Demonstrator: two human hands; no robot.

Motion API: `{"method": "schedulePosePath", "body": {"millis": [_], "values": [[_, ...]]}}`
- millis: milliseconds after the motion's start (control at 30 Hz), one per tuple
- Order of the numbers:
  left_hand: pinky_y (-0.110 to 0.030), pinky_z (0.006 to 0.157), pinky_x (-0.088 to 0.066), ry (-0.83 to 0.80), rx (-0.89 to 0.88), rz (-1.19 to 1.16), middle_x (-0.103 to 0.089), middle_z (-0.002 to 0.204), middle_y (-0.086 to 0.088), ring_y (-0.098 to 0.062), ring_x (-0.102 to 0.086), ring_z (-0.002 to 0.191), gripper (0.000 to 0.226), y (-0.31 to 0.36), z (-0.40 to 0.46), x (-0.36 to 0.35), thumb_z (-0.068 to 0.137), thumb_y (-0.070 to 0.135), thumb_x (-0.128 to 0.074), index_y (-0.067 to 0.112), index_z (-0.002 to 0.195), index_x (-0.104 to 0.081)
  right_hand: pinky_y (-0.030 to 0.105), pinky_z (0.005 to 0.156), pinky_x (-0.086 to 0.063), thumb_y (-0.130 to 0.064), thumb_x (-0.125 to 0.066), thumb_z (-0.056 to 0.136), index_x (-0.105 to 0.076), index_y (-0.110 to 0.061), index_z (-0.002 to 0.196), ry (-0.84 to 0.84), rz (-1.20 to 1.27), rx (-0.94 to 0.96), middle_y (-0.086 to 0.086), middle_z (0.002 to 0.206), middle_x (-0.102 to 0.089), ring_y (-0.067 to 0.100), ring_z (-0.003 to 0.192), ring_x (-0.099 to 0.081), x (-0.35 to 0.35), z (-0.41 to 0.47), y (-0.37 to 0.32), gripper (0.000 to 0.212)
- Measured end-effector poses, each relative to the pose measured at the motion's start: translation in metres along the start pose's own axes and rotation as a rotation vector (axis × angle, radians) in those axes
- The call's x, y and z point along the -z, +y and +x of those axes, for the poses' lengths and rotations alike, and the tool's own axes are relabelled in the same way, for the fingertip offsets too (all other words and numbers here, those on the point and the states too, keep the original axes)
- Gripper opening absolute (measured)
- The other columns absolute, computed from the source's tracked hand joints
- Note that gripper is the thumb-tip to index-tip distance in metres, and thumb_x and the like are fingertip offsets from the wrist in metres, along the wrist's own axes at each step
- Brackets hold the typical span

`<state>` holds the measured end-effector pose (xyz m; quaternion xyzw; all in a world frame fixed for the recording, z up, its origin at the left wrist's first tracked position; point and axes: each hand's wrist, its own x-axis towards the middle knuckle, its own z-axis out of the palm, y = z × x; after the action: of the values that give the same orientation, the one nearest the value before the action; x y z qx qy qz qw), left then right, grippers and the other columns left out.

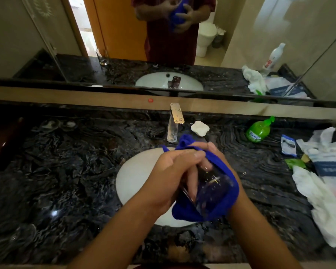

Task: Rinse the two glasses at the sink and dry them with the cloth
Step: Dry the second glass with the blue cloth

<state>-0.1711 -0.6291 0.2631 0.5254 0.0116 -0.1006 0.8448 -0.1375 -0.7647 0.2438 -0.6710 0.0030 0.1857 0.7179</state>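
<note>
Over the white sink basin I hold a clear glass, tilted and lying in a blue cloth. My left hand grips the glass from the left, and its fingers show through the glass wall. My right hand holds the cloth wrapped round the far and right side of the glass; the cloth hides most of this hand. A second clear glass stands faintly visible at the back left of the dark counter, and it shows more clearly as a reflection in the mirror.
A chrome faucet rises behind the basin, with a white soap bar beside it. To the right are a green pump bottle, a small packet and crumpled white bags and tissue. The mirror runs along the back.
</note>
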Motion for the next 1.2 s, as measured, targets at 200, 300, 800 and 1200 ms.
{"method": "schedulePosePath", "body": {"millis": [200,300,800,1200], "values": [[-0.022,0.046,-0.044,0.186,-0.114,0.096,-0.059,0.054,-0.007,-0.016,-0.048,0.040,0.039,-0.008,-0.005,-0.015,0.093,0.039,-0.062,-0.001,0.088,-0.062,0.014,0.057,-0.049,0.002,-0.040,0.107,-0.048,-0.015,0.070,0.307,0.238,-0.229,0.004,0.075,-0.048,0.014,0.070,-0.048,-0.003,-0.028,0.030,0.042],[-0.024,0.055,-0.051,0.352,-0.226,0.171,-0.068,0.071,-0.004,-0.016,-0.061,0.056,0.022,-0.017,-0.003,-0.020,0.102,0.028,-0.058,0.006,0.098,-0.061,0.011,0.046,-0.043,0.004,-0.033,0.108,-0.040,-0.013,0.067,0.400,0.195,-0.193,0.002,0.060,-0.049,0.009,0.055,-0.049,-0.003,-0.031,0.021,0.045],[-0.042,0.062,-0.057,0.226,0.229,-0.068,-0.073,0.101,-0.020,-0.035,-0.069,0.081,0.069,-0.041,-0.031,0.013,0.087,0.064,-0.059,0.008,0.125,-0.065,0.034,0.057,-0.042,-0.040,-0.065,0.095,-0.061,-0.002,0.060,0.449,-0.436,0.643,0.008,0.062,-0.055,0.019,0.058,-0.051,0.005,-0.011,-0.004,0.052],[-0.020,0.041,-0.031,0.357,0.375,-0.334,-0.065,0.088,-0.020,-0.023,-0.050,0.051,0.050,-0.040,-0.025,0.031,0.097,0.052,-0.049,0.010,0.083,-0.074,0.036,0.085,-0.060,-0.029,-0.065,0.097,-0.073,-0.016,0.105,0.286,0.416,0.110,0.005,0.097,-0.078,0.019,0.091,-0.074,-0.002,-0.016,-0.069,0.017]]}}
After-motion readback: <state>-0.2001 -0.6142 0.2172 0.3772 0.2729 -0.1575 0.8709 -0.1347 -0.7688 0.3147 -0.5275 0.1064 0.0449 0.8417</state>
